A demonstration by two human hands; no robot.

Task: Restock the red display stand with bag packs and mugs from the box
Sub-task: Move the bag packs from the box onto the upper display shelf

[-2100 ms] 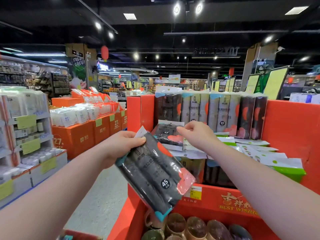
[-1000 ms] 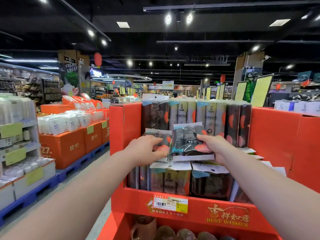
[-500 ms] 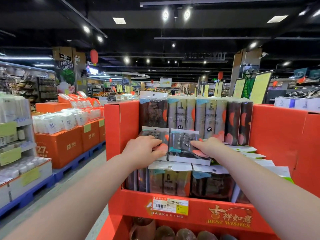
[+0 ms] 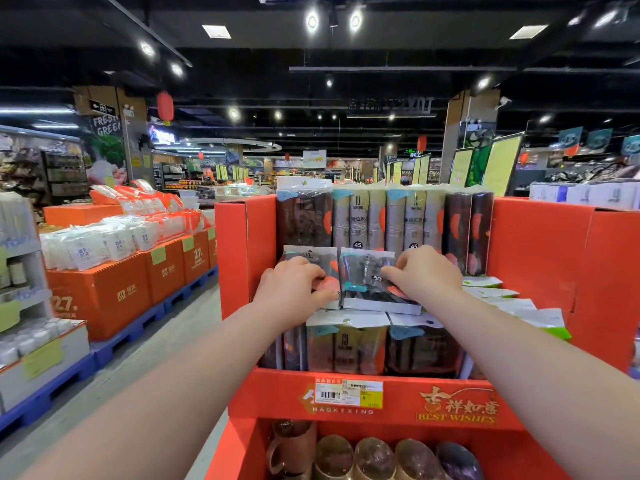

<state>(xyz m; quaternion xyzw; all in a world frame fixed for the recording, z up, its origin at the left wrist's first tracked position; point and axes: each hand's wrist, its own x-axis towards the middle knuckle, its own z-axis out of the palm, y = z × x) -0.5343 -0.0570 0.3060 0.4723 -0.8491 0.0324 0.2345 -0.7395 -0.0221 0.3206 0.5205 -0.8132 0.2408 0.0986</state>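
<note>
The red display stand (image 4: 540,258) fills the middle of the view. On its upper shelf, two dark bag packs lie flat side by side on top of upright packs. My left hand (image 4: 292,289) rests on the left bag pack (image 4: 320,259), fingers curled over its front edge. My right hand (image 4: 424,273) presses on the right bag pack (image 4: 363,275), fingertips bent on its top. A row of upright packs (image 4: 384,220) stands at the back. Several mugs (image 4: 374,457) line the lower shelf. The box is not in view.
White and green flat packs (image 4: 512,303) lie stacked at the shelf's right. A price label (image 4: 348,393) sits on the stand's front lip. Orange boxes (image 4: 104,292) with white packs stand on blue pallets to the left across a grey aisle floor (image 4: 114,372).
Both hands carried their dark packs up to the shelf and set them down flat side by side. The packs now lie lower and level, with both hands pressing on them.
</note>
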